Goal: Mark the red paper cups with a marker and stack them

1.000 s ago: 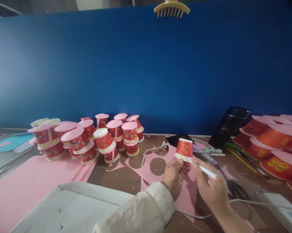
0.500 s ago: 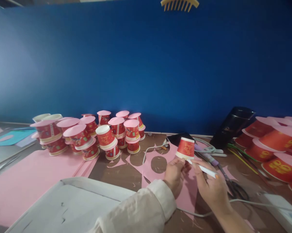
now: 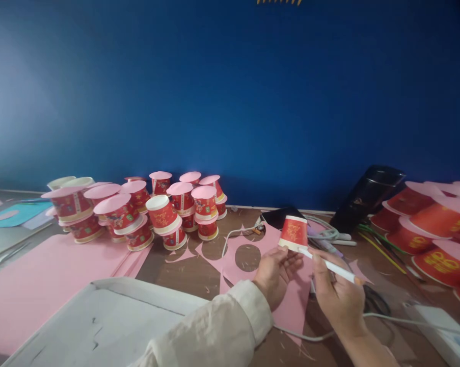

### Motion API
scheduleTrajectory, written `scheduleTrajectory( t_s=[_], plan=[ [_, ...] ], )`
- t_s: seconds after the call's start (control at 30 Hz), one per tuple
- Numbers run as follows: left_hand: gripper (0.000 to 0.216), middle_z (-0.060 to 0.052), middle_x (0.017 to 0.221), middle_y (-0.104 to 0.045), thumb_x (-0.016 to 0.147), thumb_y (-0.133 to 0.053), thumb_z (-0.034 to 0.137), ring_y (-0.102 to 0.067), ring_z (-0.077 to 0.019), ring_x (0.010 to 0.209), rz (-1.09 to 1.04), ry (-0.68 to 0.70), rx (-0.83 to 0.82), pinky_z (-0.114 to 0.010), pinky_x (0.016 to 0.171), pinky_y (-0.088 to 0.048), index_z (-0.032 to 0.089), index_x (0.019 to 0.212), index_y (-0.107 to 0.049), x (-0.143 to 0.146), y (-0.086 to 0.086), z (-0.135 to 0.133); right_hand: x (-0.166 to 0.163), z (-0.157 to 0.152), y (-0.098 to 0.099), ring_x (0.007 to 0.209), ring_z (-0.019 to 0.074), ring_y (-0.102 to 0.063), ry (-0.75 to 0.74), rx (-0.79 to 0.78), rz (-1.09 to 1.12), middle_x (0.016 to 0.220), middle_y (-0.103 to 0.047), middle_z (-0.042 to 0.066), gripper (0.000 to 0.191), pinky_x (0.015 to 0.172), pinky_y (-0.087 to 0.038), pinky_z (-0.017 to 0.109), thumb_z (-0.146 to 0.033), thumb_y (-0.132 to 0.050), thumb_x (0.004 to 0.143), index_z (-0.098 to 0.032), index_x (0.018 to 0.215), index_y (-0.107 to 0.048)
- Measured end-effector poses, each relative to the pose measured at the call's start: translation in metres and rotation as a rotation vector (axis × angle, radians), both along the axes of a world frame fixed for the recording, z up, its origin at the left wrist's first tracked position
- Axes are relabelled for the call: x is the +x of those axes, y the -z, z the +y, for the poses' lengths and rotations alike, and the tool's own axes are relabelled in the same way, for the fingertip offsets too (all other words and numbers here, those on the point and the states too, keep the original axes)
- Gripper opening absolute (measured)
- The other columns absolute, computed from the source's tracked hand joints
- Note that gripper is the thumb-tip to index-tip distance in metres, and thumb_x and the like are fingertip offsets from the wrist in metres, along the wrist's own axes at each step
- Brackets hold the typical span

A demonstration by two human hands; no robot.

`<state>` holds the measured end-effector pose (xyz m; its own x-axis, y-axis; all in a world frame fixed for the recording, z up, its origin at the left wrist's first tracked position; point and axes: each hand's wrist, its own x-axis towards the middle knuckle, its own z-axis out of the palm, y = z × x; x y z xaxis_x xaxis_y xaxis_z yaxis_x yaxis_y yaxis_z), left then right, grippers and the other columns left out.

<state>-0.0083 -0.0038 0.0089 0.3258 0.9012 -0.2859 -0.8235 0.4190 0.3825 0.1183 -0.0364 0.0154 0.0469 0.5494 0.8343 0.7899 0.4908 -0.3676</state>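
Note:
My left hand [image 3: 275, 278] is closed around the lower rim of a red paper cup [image 3: 294, 233] with gold print, held bottom up. In my right hand [image 3: 340, 300] is a slim white pen [image 3: 334, 266] with an orange end; its tip meets the cup's cream rim. Below the hands lies a pink paper sheet [image 3: 233, 261] with a round hole cut in it. To the left, red paper cups stand stacked in pairs, many topped with pink paper discs [image 3: 204, 192]. One upturned cup [image 3: 161, 213] in that group has a bare white bottom.
A black bottle [image 3: 367, 196] leans by the blue partition [image 3: 230, 102]. More red cups [image 3: 443, 261] with pink discs fill the right side. A white cable [image 3: 314, 337] crosses the table near a power strip [image 3: 443, 329]. At front left are a white box lid [image 3: 138, 326] and pink paper [image 3: 61, 280].
The pen has swung a little to the right, with its tip still at the cup's rim. My left hand's fingers have spread slightly. The view has shifted a little.

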Motion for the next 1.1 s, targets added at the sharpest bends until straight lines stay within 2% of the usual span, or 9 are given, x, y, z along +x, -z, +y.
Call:
scheduleTrajectory(
  t_s=[0.17, 0.33, 0.57, 0.83, 1.0, 1.1],
  plan=[
    [0.016, -0.011, 0.086, -0.074, 0.081, -0.076, 0.02, -0.07, -0.0154, 0.077, 0.027, 0.024, 0.029, -0.027, 0.081, -0.054, 0.007, 0.091, -0.074, -0.001, 0.002, 0.0, 0.002, 0.002, 0.002, 0.094, 0.0214, -0.071, 0.074, 0.046, -0.056, 0.099, -0.074, 0.008, 0.023, 0.088, -0.055, 0.032, -0.03, -0.052, 0.103, -0.017, 0.107, -0.07],
    [0.019, -0.01, 0.081, -0.072, 0.074, -0.083, 0.022, -0.069, -0.0157, 0.077, 0.016, -0.023, 0.08, -0.029, 0.086, -0.055, 0.009, 0.083, -0.073, 0.001, 0.004, 0.001, 0.0, 0.001, 0.002, 0.089, 0.0209, -0.071, 0.013, 0.013, -0.09, 0.096, -0.074, 0.008, 0.023, 0.084, -0.056, 0.031, -0.031, -0.051, 0.104, -0.018, 0.104, -0.07],
    [0.029, -0.01, 0.081, -0.071, 0.067, -0.089, 0.027, -0.067, -0.0157, 0.075, 0.032, -0.042, 0.087, -0.03, 0.085, -0.054, 0.008, 0.081, -0.072, 0.004, 0.007, 0.001, -0.006, -0.001, 0.0, 0.093, 0.0194, -0.071, 0.014, 0.025, -0.079, 0.1, -0.073, 0.007, 0.021, 0.085, -0.055, 0.029, -0.03, -0.053, 0.104, -0.018, 0.105, -0.07],
    [0.019, -0.008, 0.078, -0.069, 0.073, -0.084, 0.022, -0.066, -0.0147, 0.073, 0.036, -0.052, 0.068, -0.03, 0.085, -0.054, 0.009, 0.078, -0.07, 0.002, 0.004, 0.001, -0.008, 0.001, 0.0, 0.092, 0.0208, -0.072, 0.028, 0.027, -0.104, 0.098, -0.074, 0.008, 0.022, 0.084, -0.056, 0.03, -0.032, -0.053, 0.103, -0.018, 0.103, -0.07],
    [0.019, -0.013, 0.09, -0.074, 0.081, -0.075, 0.02, -0.069, -0.0152, 0.077, 0.062, -0.005, 0.042, -0.028, 0.088, -0.054, 0.006, 0.092, -0.074, 0.001, 0.0, 0.0, -0.006, -0.002, 0.0, 0.092, 0.0235, -0.071, 0.08, 0.004, -0.015, 0.097, -0.074, 0.01, 0.026, 0.086, -0.056, 0.036, -0.034, -0.051, 0.104, -0.017, 0.105, -0.071],
    [0.016, -0.012, 0.086, -0.073, 0.08, -0.077, 0.021, -0.068, -0.015, 0.076, 0.062, -0.009, 0.061, -0.029, 0.088, -0.054, 0.007, 0.087, -0.074, 0.001, 0.0, 0.0, -0.005, -0.002, 0.001, 0.091, 0.023, -0.071, 0.054, -0.007, -0.011, 0.096, -0.074, 0.009, 0.027, 0.086, -0.056, 0.036, -0.036, -0.051, 0.104, -0.018, 0.104, -0.071]
  ],
)
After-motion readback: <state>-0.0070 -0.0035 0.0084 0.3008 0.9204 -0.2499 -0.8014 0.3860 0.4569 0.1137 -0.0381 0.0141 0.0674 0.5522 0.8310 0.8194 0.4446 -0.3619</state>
